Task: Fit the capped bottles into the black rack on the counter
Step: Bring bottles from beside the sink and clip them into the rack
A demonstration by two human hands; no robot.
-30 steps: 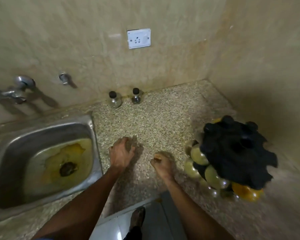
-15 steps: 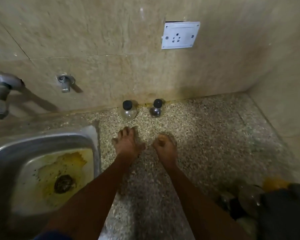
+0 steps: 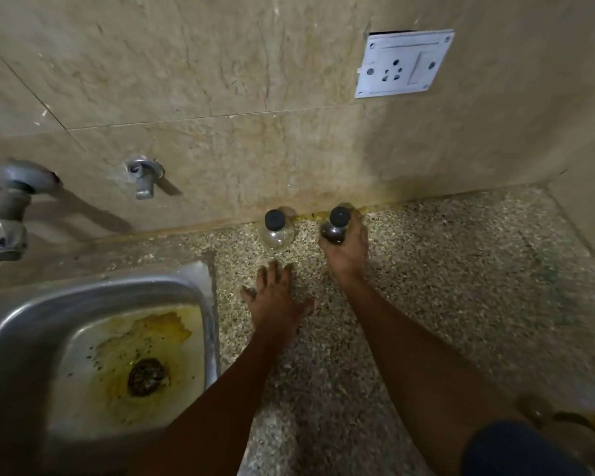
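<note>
Two small round glass bottles with black caps stand against the back wall on the speckled counter. My right hand grips the right bottle, fingers curled round its dark body. The left bottle is clear and stands free. Just in front of it my left hand rests with fingers spread, a short gap from the glass. Only a blurred edge of the rack with its bottles shows at the bottom right corner, partly behind my right sleeve.
A steel sink with a stained basin and drain lies to the left. Taps and a wall valve stick out above it. A white socket plate is on the wall. A side wall bounds the counter at right.
Both hands moved forward toward the wall. My right hand closed round the right bottle. My left hand opened near the left bottle. The view shifted away from the rack.
</note>
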